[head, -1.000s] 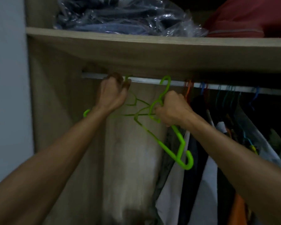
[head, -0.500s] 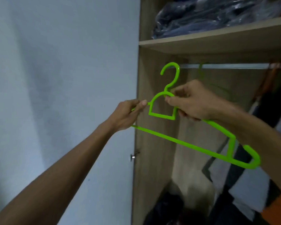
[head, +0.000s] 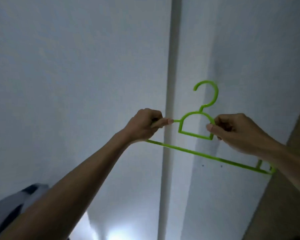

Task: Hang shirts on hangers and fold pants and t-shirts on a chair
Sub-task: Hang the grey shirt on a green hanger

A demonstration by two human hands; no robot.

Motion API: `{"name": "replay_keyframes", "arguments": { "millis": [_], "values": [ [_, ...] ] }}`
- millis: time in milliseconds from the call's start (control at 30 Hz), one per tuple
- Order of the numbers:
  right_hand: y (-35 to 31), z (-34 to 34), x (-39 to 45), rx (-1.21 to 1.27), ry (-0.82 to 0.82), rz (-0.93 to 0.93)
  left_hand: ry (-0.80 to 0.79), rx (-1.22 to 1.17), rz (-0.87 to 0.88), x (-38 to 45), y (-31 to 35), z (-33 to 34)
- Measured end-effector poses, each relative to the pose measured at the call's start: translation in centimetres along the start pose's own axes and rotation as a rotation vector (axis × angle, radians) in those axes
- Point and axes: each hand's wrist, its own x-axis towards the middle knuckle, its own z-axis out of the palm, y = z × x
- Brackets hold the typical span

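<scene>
Pale blue-grey wall (head: 76, 66) fills most of the view, with a white vertical strip (head: 170, 66) running down it. At the right edge stands a brown wooden panel (head: 287, 196), maybe the side of a wardrobe. The person holds a green plastic hanger (head: 196, 134) up in front of the wall with both arms stretched out, its hook pointing upward and its long lower bar sloping down to the right. The left hand (head: 144, 127) has the fingers curled around the left shoulder arm of the hanger. The right hand (head: 232, 132) pinches the right side of the small loop under the hook. At the lower left corner some dark and grey cloth (head: 10, 205) is visible, too blurred to identify.
</scene>
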Motion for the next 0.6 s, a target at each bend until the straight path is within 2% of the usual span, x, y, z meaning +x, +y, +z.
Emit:
{"name": "replay_keyframes", "arguments": {
  "millis": [300,467,600],
  "values": [
    [-16.2,17.7,-0.9,0.213,-0.226,-0.206,0.080,0.249,-0.345,-20.1,-7.0,-18.2],
    [-24.3,25.6,-2.2,0.298,-0.391,-0.314,0.177,0.345,-0.526,-30.8,-7.8,-25.0],
    [-29.6,31.0,-4.2,0.354,-0.514,-0.377,0.239,0.425,-0.692,-38.6,-6.3,-27.8]
  ]
}}
